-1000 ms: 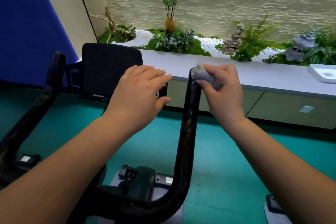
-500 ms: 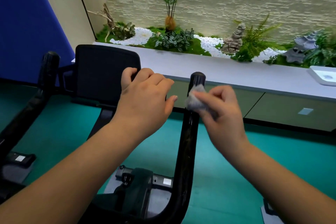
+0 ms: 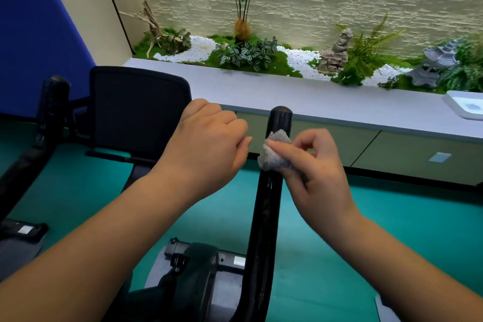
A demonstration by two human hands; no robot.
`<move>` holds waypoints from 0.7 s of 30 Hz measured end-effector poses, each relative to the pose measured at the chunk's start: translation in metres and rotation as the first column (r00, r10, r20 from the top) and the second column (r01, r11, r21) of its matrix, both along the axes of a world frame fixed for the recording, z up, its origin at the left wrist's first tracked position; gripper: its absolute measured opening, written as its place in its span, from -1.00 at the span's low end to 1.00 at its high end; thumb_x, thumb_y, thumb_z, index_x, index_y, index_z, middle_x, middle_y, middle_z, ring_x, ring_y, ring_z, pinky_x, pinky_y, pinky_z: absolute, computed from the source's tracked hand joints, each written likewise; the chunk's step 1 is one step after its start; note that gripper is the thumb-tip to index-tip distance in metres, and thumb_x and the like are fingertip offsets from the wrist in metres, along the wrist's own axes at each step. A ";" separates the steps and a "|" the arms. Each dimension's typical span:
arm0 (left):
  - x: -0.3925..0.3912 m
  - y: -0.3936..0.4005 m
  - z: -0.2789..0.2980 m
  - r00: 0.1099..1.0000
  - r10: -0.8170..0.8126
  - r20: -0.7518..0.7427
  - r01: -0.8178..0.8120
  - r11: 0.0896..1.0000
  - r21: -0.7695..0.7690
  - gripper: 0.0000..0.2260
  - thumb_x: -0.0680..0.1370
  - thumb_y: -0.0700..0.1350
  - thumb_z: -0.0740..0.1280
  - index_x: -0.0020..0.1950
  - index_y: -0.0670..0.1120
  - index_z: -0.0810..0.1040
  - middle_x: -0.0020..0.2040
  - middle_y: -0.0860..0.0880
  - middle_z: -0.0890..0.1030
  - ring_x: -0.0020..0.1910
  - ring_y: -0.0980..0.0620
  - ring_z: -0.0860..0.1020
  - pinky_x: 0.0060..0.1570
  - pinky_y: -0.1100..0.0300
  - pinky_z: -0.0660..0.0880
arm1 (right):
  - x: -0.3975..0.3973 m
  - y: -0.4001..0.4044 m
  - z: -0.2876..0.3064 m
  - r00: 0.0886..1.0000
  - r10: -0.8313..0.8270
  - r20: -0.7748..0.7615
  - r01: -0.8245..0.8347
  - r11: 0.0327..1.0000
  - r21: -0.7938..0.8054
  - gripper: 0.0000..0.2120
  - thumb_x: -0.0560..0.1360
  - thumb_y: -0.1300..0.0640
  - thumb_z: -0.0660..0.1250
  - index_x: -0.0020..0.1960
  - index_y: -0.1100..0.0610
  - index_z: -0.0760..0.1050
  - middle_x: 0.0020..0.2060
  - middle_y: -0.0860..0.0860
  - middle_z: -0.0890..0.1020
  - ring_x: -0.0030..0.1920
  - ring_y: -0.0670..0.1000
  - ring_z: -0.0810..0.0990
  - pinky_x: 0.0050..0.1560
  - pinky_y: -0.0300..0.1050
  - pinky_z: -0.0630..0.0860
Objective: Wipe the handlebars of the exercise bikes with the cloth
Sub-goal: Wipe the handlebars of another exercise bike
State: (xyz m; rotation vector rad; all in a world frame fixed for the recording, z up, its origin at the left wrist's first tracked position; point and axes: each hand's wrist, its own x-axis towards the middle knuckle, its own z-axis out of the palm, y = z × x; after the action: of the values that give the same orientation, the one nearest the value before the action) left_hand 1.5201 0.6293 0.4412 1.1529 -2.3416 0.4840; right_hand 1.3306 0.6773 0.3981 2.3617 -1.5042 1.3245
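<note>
— Near the top of the right bar (image 3: pixel 264 217), just under its end cap, that's where the cloth (image 3: pixel 274 151) sits?

— Yes. It's a grey wad pressed against the bar's right side. The right hand (image 3: pixel 316 172) pinches it, thumb lying on the front of the cloth, the other fingers curled behind, so most of the wad sticks out to the left of the grip, onto the bar.

— And the left hand (image 3: pixel 209 149)?

— Just left of the bar, not touching it. Its fingers are curled under; I can't tell whether they hold anything. It sits in front of the bike's black screen (image 3: pixel 136 110).

— The other bar (image 3: pixel 39 133)?

— Far left, well apart from both hands.
</note>
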 end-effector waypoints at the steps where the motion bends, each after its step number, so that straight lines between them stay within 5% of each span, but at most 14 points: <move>1: 0.000 0.000 0.000 1.000 0.002 0.003 -0.002 1.000 0.001 -0.78 0.51 -0.03 0.20 -0.32 -0.06 0.42 -0.39 0.01 0.44 -0.32 -0.08 0.41 -0.08 0.07 0.25 | 0.000 -0.008 0.007 1.000 -0.001 -0.011 0.001 1.000 -0.010 -0.73 0.49 0.19 0.30 0.15 0.16 0.62 -0.10 0.11 0.41 -0.08 0.06 0.39 -0.05 -0.16 0.35; 7: -0.001 -0.002 -0.002 1.000 0.005 0.006 -0.005 1.000 -0.014 -0.79 0.49 -0.05 0.23 -0.33 -0.06 0.40 -0.39 0.04 0.37 -0.32 -0.06 0.37 -0.09 0.08 0.22 | -0.001 -0.033 0.029 0.998 -0.063 0.025 0.064 0.997 -0.032 -0.73 0.45 0.22 0.36 0.14 0.15 0.62 -0.08 0.09 0.39 -0.08 0.13 0.43 -0.09 -0.01 0.43; 14: -0.002 -0.005 -0.005 1.000 0.013 -0.005 -0.013 0.999 -0.036 -0.79 0.50 -0.05 0.23 -0.33 -0.04 0.40 -0.38 0.06 0.34 -0.31 0.00 0.28 -0.08 0.07 0.24 | 0.001 -0.010 0.000 0.980 -0.038 0.197 0.034 0.999 0.023 -0.70 0.44 0.31 0.40 0.15 0.11 0.61 -0.09 0.03 0.37 -0.10 -0.04 0.39 -0.05 -0.37 0.33; 18: -0.003 -0.004 -0.006 1.000 0.025 -0.010 -0.026 0.999 -0.037 -0.78 0.50 -0.05 0.23 -0.33 -0.05 0.40 -0.38 0.06 0.34 -0.31 -0.01 0.30 -0.08 0.07 0.23 | 0.009 -0.033 0.018 0.845 -0.188 0.501 0.118 0.979 0.168 -0.62 0.48 0.26 0.39 0.28 0.06 0.52 -0.08 0.00 0.39 -0.10 -0.20 0.41 0.00 -0.50 0.31; 21: -0.005 -0.003 -0.005 0.999 0.030 -0.012 -0.030 0.999 -0.040 -0.78 0.51 -0.05 0.22 -0.33 -0.05 0.39 -0.37 0.08 0.31 -0.29 0.01 0.25 -0.08 0.07 0.22 | 0.018 -0.009 0.006 0.763 -0.271 0.587 0.089 0.943 0.319 -0.66 0.50 0.25 0.36 0.26 0.07 0.54 -0.09 0.03 0.47 -0.10 -0.32 0.45 -0.03 -0.56 0.28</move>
State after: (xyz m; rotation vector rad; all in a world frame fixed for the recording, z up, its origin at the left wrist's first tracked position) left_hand 1.5151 0.6259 0.4361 1.1707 -2.2976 0.5312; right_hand 1.3482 0.6679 0.4041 1.8959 -2.1427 2.1036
